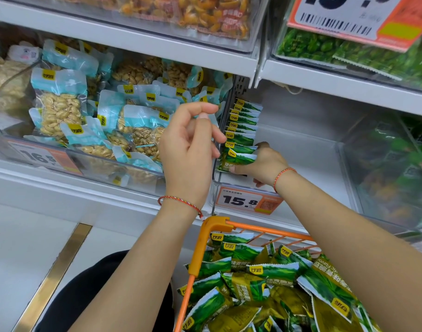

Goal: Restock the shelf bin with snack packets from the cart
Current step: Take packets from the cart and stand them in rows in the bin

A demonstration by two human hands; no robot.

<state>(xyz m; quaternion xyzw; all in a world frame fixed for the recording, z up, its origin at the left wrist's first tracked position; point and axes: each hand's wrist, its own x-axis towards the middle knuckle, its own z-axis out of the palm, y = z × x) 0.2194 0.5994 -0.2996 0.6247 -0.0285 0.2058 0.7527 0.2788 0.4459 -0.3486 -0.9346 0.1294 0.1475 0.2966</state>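
Observation:
A row of green snack packets stands on edge along the left wall of the clear shelf bin. My right hand reaches into the bin and grips the frontmost green packets of that row, thumb underneath. My left hand hovers just left of the row, in front of the neighbouring bin, fingers loosely curled and holding nothing. Below, the orange cart holds a heap of the same green packets.
A bin of blue-labelled peanut packs sits to the left. A bin of darker green packs sits to the right. Price tag 15.8 hangs on the bin's front. Shelves with more snacks run overhead.

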